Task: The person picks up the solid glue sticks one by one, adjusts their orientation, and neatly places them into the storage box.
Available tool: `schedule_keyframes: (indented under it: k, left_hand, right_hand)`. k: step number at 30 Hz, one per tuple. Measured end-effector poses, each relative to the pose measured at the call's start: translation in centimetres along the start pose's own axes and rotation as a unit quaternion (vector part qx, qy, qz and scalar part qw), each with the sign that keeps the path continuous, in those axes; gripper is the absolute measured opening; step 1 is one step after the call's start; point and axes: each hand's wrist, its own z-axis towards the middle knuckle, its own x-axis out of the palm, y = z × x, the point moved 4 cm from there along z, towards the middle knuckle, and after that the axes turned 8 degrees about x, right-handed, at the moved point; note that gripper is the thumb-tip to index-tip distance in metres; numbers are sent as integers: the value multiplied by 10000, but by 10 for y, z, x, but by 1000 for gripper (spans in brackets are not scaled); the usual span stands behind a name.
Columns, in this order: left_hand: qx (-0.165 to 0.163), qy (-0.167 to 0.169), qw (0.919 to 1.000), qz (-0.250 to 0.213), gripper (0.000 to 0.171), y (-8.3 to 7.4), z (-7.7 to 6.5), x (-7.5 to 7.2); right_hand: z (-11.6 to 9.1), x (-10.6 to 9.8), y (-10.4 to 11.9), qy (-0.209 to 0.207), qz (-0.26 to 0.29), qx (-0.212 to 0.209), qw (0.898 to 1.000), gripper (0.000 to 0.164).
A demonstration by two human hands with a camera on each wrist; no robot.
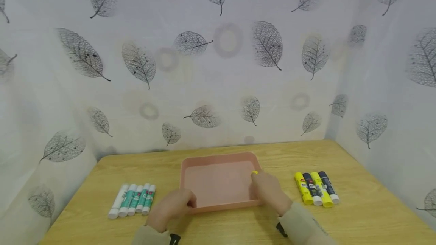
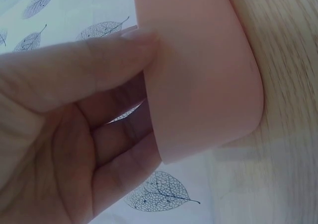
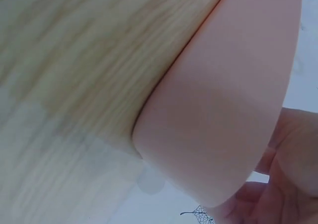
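A shallow pink tray lies on the table. My left hand pinches its near-left rim; in the left wrist view the thumb presses the outer wall and the other fingers go behind it. My right hand is over the tray's right side, holding a yellow glue stick. Only the stick's yellow end shows past the fingers. In the right wrist view the tray's outer wall hides the stick and most of the fingers.
Left of the tray, several white and green glue sticks lie side by side. A row of yellow and black glue sticks lies to the right. Leaf-printed curtains border the table's back and sides.
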Motion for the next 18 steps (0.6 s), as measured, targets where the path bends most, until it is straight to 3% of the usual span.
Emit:
schedule_keyframes:
  k: [9, 18]
  left_hand:
    - [-152, 135, 9997, -113, 15, -3, 2, 0]
    - [-28, 1, 9999, -102, 14, -5, -1, -3]
  right_hand:
    - [-1, -12, -22, 170, 463, 538, 9973, 35]
    - [-10, -33, -62, -377, 284, 744, 9961, 34]
